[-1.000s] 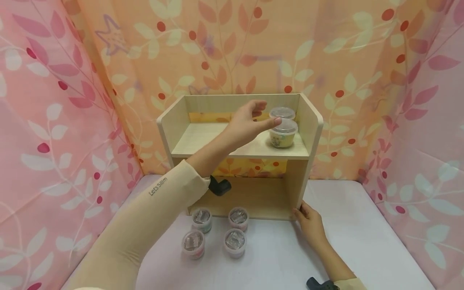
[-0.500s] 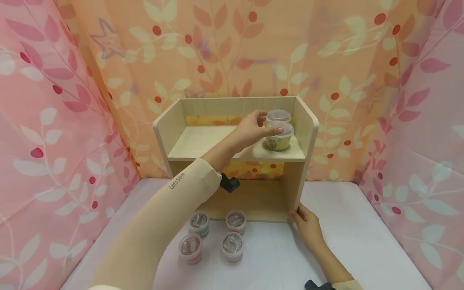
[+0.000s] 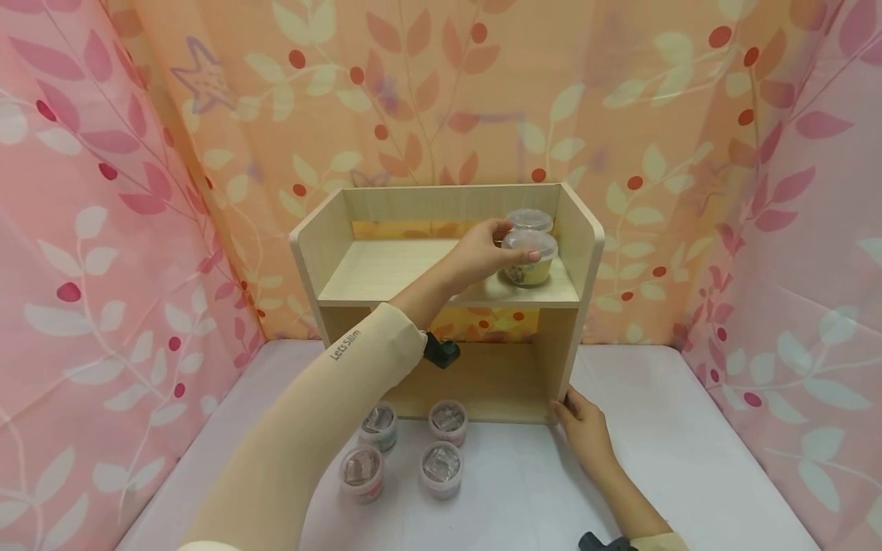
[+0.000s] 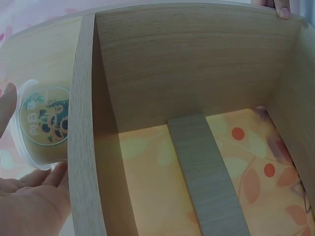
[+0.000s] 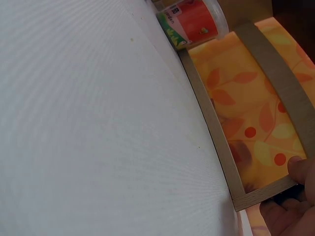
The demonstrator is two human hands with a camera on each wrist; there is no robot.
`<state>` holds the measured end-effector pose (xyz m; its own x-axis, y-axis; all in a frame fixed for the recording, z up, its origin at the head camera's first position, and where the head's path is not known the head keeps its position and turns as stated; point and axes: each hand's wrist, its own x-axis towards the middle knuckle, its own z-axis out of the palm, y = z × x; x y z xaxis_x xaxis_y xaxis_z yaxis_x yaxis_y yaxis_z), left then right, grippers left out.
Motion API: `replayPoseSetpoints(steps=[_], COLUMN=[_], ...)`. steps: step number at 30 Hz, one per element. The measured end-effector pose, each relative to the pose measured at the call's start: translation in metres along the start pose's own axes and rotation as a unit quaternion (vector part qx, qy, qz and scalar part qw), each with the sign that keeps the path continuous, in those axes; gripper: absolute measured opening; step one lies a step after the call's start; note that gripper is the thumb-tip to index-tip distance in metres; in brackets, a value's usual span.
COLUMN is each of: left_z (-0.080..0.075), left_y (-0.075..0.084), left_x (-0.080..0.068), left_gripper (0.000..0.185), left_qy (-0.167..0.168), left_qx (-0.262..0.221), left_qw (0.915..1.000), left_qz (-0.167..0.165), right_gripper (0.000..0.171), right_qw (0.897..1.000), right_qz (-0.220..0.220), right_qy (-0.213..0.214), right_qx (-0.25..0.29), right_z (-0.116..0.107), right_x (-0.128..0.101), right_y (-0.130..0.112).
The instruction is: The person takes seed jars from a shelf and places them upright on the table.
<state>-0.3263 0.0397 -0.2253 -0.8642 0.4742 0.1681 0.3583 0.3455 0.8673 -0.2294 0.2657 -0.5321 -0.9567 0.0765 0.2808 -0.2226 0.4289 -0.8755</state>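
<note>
Patterned orange cloth [image 3: 441, 99] hangs behind a white-covered table [image 3: 641, 405], where a pale wooden shelf unit [image 3: 427, 203] stands. The right hand [image 3: 589, 432] grips the low front edge of its right side panel [image 3: 560, 344], thumb on one face and fingers on the other, just as it did half a second ago.

The left hand [image 3: 485, 249] is what has changed: a second ago it held off to the side, and now it has come in around the front tub [image 3: 537, 273], thumb across the near side and fingers behind. That puts the work at this tub, judging by the reach. Thumb and fingers are apart with the tub between them (whether they squeeze it, I cannot tell).

The tub is upright on the upper shelf [image 3: 386, 268], near the right wall and just ahead of the rear tub [image 3: 529, 220]. It is clear plastic with yellowish contents, under a cloudy lid [image 3: 529, 242]. Smallest is its round label [image 4: 49, 118], printed with characters and dark figures.
</note>
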Motion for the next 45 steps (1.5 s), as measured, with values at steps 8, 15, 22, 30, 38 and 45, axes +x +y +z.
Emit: replayPoseSetpoints(steps=[8, 15, 22, 30, 38, 45], left_z=[0.001, 0.002, 0.004, -0.007, -0.022, -0.020], left_y=[0.000, -0.001, 0.002, 0.011, 0.021, 0.018], left_x=[0.001, 0.001, -0.001, -0.016, -0.045, -0.076], left_gripper=[0.089, 0.089, 0.086, 0.084, 0.079, 0.085], left_qy=[0.003, 0.013, 0.035, 0.045, 0.049, 0.040], left_qx=[0.011, 0.009, 0.013, -0.012, -0.025, -0.017], left_qw=[0.9999, 0.9999, 0.9993, 0.9988, 0.9970, 0.9949], left_qz=[0.010, 0.006, -0.006, 0.015, 0.054, 0.091], right_gripper=[0.056, 0.057, 0.057, 0.055, 0.054, 0.052], right_qw=[1.000, 1.000, 1.000, 1.000, 1.000, 1.000], right_qz=[-0.008, -0.002, 0.005, 0.007, 0.010, -0.003], right_qy=[0.004, -0.002, -0.004, 0.001, 0.005, 0.007], right_qx=[0.009, 0.014, 0.018, 0.018, 0.003, 0.012], right_z=[0.002, 0.002, 0.002, 0.002, 0.001, 0.001], right_x=[0.003, 0.002, 0.000, -0.001, 0.001, 0.001], right_y=[0.000, -0.002, -0.002, -0.003, -0.003, -0.002])
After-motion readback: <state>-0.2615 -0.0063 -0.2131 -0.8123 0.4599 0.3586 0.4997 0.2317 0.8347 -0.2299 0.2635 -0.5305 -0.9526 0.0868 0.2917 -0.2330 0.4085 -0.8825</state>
